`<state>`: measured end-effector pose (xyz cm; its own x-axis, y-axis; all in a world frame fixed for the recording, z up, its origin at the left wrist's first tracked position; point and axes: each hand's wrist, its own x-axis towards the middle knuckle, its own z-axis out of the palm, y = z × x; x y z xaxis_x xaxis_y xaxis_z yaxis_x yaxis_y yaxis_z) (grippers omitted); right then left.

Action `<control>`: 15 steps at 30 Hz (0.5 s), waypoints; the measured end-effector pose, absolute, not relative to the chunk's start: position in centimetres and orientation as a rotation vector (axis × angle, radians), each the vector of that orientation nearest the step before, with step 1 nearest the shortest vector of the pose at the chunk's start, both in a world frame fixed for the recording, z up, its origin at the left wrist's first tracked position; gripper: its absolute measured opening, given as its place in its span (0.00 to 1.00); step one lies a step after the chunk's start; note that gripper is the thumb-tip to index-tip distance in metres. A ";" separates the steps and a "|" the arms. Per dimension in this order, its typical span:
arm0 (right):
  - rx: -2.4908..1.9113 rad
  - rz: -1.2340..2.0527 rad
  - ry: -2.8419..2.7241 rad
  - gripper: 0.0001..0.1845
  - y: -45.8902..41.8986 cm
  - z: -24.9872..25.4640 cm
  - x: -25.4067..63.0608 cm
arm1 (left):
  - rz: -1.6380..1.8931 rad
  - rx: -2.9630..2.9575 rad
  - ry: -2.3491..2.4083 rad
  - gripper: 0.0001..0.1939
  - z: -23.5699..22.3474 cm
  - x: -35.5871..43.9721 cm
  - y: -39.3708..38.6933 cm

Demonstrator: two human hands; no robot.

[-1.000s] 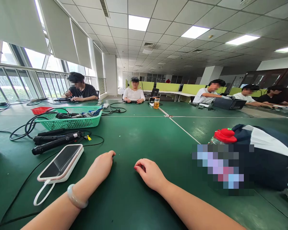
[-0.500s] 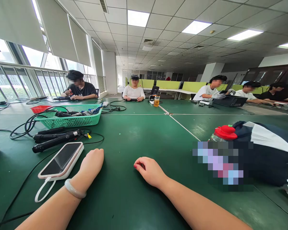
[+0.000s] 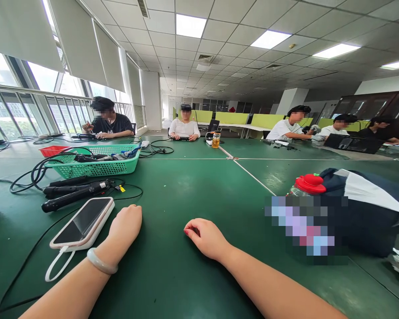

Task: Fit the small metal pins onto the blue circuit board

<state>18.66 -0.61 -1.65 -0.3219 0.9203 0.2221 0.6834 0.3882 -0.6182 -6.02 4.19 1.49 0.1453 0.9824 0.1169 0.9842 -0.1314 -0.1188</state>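
Observation:
My left hand (image 3: 125,226) rests on the green table as a loose fist, knuckles up, with its fingertips turned under and out of sight. A pale bangle (image 3: 101,262) circles that wrist. Just left of this hand lies a phone in a pale case (image 3: 83,223), with a short white cable (image 3: 60,266) plugged into its near end. My right hand (image 3: 206,237) lies on its side on the tabletop, fingers curled in and the red-nailed thumb against them. Nothing shows in either hand, and a stretch of bare tabletop separates the two.
Black rod-like devices (image 3: 78,192) and cables lie beyond the phone, beside a green basket (image 3: 96,168) and a red tray (image 3: 55,151). At right are a red-lidded bottle (image 3: 310,184), a blurred patch and a dark bag (image 3: 369,221). Several people sit around the far edges, near an amber drink (image 3: 216,140).
My left hand has drawn left toward the phone and its fingers have folded under. My right hand has stayed put. At the far right, a dark box has shifted rightward beside a co-worker.

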 end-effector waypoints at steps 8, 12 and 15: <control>-1.351 0.577 -2.103 0.10 -0.5 -1.8 18.7 | -0.044 -2.222 -2.052 0.11 1.2 -6.3 4.6; -1.338 0.572 -2.114 0.09 -0.4 -1.9 18.7 | -0.066 -2.210 -2.072 0.10 0.7 -6.5 5.0; -1.340 0.566 -2.117 0.09 -0.4 -2.0 18.8 | -0.158 -2.208 -2.021 0.11 0.3 -6.4 5.4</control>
<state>18.77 -0.36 -1.99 -0.3392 0.9107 0.2357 0.6717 0.4099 -0.6171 -6.38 5.44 0.26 0.0899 0.9807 0.1736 0.9958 -0.0851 -0.0349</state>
